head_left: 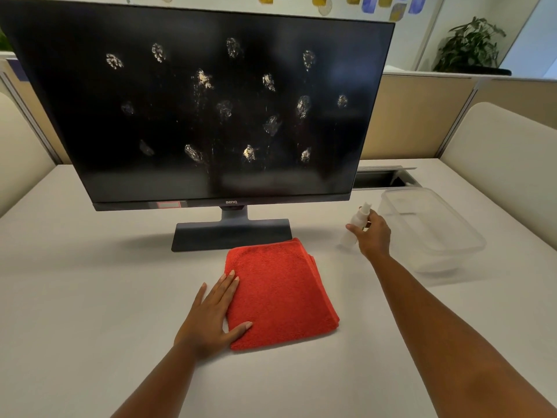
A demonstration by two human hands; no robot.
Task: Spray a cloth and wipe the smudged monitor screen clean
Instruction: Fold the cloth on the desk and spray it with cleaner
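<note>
A black monitor [211, 116] stands on the white desk, its dark screen covered with several whitish smudges. In front of its stand lies a folded red cloth [280, 294]. My left hand [211, 318] rests flat on the cloth's left edge, fingers straight. To the right of the stand, a small white spray bottle [357, 221] stands upright. My right hand [372, 235] is wrapped around the bottle from the right, thumb and fingers on its body.
A clear plastic container [434, 230] sits just right of the bottle. Behind it is an open cable slot [382, 178] in the desk [90, 282]. Beige partitions enclose the desk, and a potted plant [470, 46] stands at the back right.
</note>
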